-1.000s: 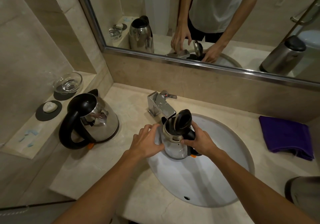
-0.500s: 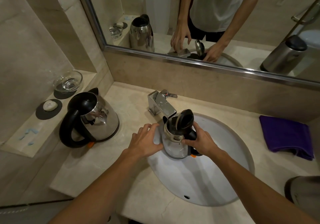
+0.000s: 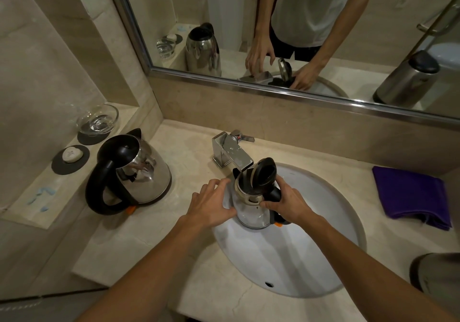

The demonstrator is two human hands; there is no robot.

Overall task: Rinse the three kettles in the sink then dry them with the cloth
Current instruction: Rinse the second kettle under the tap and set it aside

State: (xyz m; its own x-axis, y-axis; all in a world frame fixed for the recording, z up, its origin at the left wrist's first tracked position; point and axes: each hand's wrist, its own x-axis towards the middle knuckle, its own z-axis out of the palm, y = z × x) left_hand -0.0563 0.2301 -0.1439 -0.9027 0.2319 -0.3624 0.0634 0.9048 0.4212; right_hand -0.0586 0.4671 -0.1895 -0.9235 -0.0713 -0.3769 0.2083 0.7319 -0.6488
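A small steel kettle (image 3: 251, 212) with its black lid flipped up stands at the back of the white sink (image 3: 331, 212), its mouth under the chrome faucet (image 3: 231, 153). My right hand (image 3: 290, 203) grips its black handle. My left hand (image 3: 211, 204) rests on the kettle's left side, thumb against the steel and fingers relaxed. A second, wider steel kettle (image 3: 132, 174) with a black handle and shut lid sits on the counter to the left. Part of a third kettle (image 3: 438, 277) shows at the right edge. A folded purple cloth (image 3: 413, 197) lies on the counter at right.
A glass dish (image 3: 98, 120) and a soap bar (image 3: 72, 154) sit on dark mats on the left ledge. A mirror runs along the back wall and reflects the person and the kettles. The faucet lever (image 3: 242, 137) points right. No water is visibly running.
Almost nothing differs. Both hands stay on the small kettle in the sink, and my left hand has edged slightly closer against its side.
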